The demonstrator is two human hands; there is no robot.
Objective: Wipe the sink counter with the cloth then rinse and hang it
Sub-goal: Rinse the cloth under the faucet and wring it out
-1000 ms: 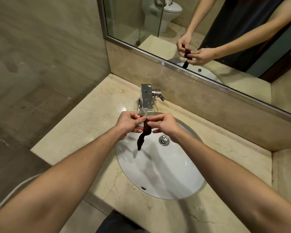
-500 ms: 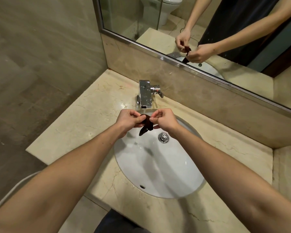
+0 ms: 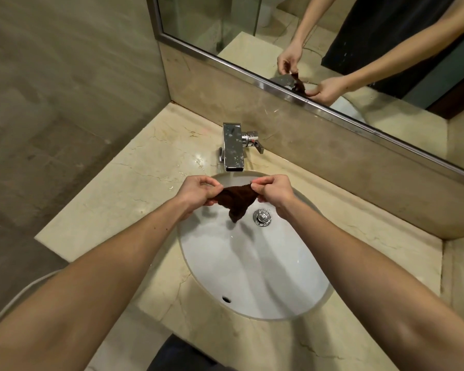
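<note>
Left hand [image 3: 198, 191] and right hand [image 3: 275, 190] pinched shut on top corners of brown cloth [image 3: 235, 200]. Spread between them over sink [image 3: 255, 266], below faucet [image 3: 233, 147]. Lower tip hanging beside drain [image 3: 262, 217].

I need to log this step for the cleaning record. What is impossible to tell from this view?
- Head view: the fingertips of the left hand and right hand are buried in the cloth, so each grip is unclear.
- Whether the cloth is wet: too dark to judge.
- Where it will hang: no hook or rail inside the frame.
- Faucet spout opening: hidden underneath.
</note>
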